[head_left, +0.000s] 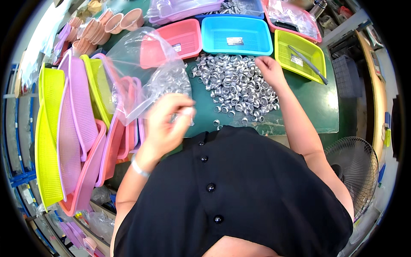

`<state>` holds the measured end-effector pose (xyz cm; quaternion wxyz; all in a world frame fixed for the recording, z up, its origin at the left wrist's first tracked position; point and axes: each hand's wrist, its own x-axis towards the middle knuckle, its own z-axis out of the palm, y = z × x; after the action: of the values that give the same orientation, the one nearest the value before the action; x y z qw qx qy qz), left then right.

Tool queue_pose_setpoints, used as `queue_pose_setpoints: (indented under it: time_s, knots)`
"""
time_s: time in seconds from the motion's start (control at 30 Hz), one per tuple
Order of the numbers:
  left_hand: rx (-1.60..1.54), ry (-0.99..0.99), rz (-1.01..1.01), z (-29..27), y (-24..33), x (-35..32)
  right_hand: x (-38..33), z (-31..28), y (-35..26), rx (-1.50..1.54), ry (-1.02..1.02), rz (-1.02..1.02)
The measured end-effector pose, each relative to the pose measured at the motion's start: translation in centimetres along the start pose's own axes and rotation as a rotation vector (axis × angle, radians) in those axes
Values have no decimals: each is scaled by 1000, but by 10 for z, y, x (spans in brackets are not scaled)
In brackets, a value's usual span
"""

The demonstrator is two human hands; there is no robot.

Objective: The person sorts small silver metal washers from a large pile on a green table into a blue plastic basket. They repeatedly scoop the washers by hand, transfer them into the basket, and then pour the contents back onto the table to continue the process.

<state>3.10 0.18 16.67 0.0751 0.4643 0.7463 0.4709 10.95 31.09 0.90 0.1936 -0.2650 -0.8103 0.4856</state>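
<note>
A heap of small silvery metal rings [242,81] lies on the green tabletop in front of me. My left hand [167,124], a little blurred, is curled in front of a clear plastic bag [139,53]; thumb and fingers come close together, and what they hold, if anything, cannot be made out. More silvery rings [173,81] show through the bag's lower right side. At the heap's far right edge, my right hand [270,70] is closed with its fingertips bunched; anything inside is hidden. Just beyond the heap sits a blue plastic basket [237,32].
A red basket [188,34] stands left of the blue one, and a lime basket [299,51] with a grey stick-like tool [308,64] stands right. Stacked colourful baskets [79,115] crowd the left side, pink cups [113,23] behind them. A fan [355,171] stands at lower right.
</note>
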Motion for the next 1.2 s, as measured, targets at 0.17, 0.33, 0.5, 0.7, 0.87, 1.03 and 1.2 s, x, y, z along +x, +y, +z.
queue_pose_setpoints:
  time_s: [0.17, 0.33, 0.5, 0.7, 0.87, 1.03, 1.2]
  knots:
    - [118, -2, -331, 112, -155, 0, -3, 25, 34, -286, -106, -176]
    - [368, 172, -507, 192, -202, 27, 3, 53, 53, -559, 8, -257]
    - [270, 349, -333, 210, -198, 28, -1, 67, 45, -505, 59, -291]
    - [157, 409, -319, 213, -194, 34, -8, 90, 32, -425, 78, -247]
    - [-8, 454, -331, 214, -196, 38, -4, 90, 20, -268, 119, -156]
    - [-174, 501, -415, 211, -191, 44, -2, 87, 14, -122, 51, -60]
    - [-284, 533, -451, 214, -188, 46, -1, 100, 19, 54, 79, 24]
